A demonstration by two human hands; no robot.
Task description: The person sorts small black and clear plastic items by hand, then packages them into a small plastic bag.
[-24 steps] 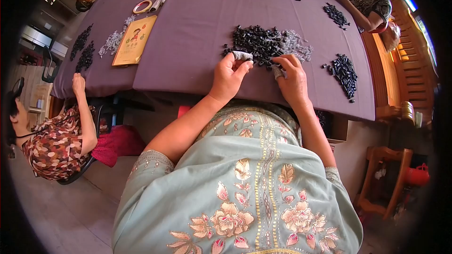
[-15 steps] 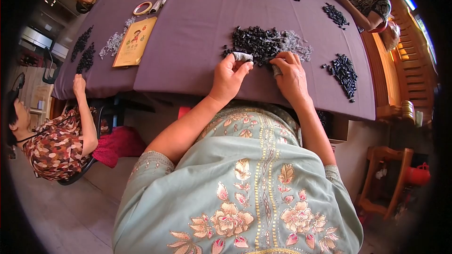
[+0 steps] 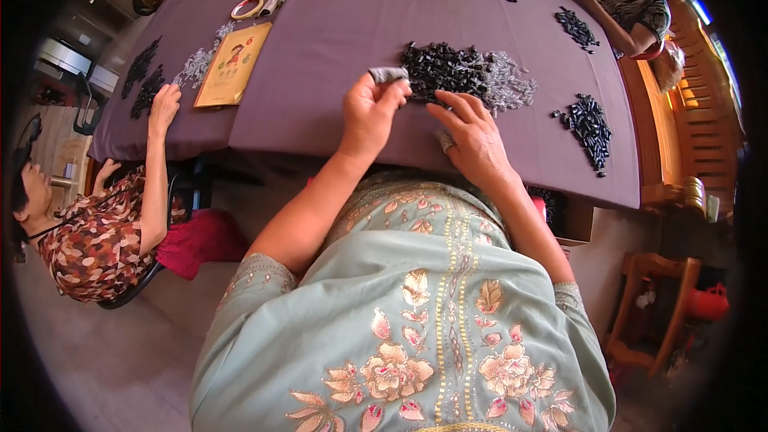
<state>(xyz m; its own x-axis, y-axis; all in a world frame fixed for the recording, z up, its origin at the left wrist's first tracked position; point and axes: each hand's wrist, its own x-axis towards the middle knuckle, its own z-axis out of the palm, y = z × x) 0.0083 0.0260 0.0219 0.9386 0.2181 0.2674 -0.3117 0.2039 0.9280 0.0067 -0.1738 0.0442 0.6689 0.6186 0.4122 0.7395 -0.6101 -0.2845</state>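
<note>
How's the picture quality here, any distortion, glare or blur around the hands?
Head view: strong fisheye bend, so the purple cloth-covered table edge curves and a black rim rings the picture; bright daylight glare at upper right; left hand, right hand and black bead pile look sharp.

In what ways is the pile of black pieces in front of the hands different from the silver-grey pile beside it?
The black pile is dark and looks denser and higher; the silver-grey pile is pale and spread thinner. The black pile lies nearer the left hand, which holds a small grey piece; the silver-grey pile lies farther to the person's right, beyond the right hand. Both are heaps of small loose pieces on the purple tablecloth, and they touch.
</note>
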